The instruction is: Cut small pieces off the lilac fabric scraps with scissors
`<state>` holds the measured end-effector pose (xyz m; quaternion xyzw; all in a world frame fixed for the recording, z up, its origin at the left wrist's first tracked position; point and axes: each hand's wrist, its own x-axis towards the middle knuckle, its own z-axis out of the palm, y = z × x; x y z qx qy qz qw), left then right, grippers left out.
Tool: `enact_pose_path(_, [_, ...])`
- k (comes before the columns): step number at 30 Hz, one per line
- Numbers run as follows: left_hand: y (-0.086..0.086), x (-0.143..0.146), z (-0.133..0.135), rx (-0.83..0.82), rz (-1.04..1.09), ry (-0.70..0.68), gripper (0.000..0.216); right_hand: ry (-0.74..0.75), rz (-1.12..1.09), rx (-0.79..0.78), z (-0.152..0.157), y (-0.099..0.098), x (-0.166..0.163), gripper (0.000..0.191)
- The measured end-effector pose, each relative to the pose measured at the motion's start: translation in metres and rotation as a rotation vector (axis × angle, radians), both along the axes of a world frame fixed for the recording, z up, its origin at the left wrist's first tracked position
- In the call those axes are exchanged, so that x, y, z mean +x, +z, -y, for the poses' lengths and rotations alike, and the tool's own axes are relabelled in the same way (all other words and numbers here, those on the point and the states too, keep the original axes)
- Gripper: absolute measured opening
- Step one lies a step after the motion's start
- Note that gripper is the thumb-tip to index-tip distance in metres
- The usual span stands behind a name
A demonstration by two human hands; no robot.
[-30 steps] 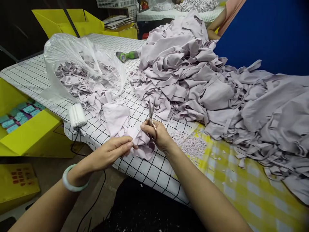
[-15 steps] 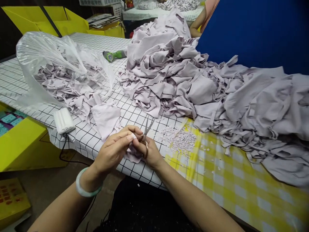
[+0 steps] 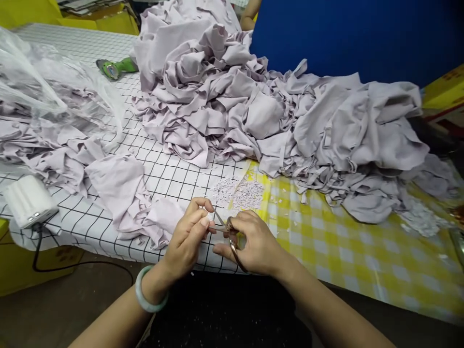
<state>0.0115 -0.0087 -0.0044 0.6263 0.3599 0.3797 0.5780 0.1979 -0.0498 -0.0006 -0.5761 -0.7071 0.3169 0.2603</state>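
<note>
A: What's inside the clear plastic bag [image 3: 113, 111]?

B: Crumpled pale lilac cloth pieces [image 3: 63, 166]. Some show through the plastic, others spill from its mouth onto the desk [image 3: 174, 181]. The left edge of the view cuts the bag off.

A: And the yellow boxes?

B: The far box [image 3: 110, 23], up at the top left, carries flat sheets [image 3: 85, 6]. The near box [image 3: 21, 270] sits below the desk's edge at left; I can't make out its contents.

A: How are the hands?

B: The left grip [image 3: 186, 239] is pinched, thumb against fingers, on a small white piece [image 3: 209, 217] above the desk's near edge. The right grip [image 3: 255, 244] is wrapped round the handles of the scissors [image 3: 229, 224]. Their blades are parted, tips close to the left fingertips; I can't tell whether they touch the piece.

A: Anything beyond them?

B: Tiny clippings [image 3: 250, 195], scattered partly over the yellow checked cloth [image 3: 344, 251]. Behind those rises a big lilac fabric heap [image 3: 203, 82].
</note>
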Motion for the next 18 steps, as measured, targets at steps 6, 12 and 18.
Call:
enact_pose_path(6, [0.004, 0.011, -0.001, 0.154, -0.047, -0.107, 0.031, -0.009, 0.017, 0.017, 0.005, -0.003, 0.007, 0.052])
enact_pose_path(12, [0.002, 0.014, 0.000, 0.167, -0.053, -0.145, 0.034, -0.003, 0.009, 0.043, 0.006, -0.003, 0.014, 0.051])
enact_pose_path(18, [-0.001, 0.017, 0.001, 0.159, -0.047, -0.149, 0.036, -0.025, -0.022, 0.051, 0.007, -0.009, 0.015, 0.052])
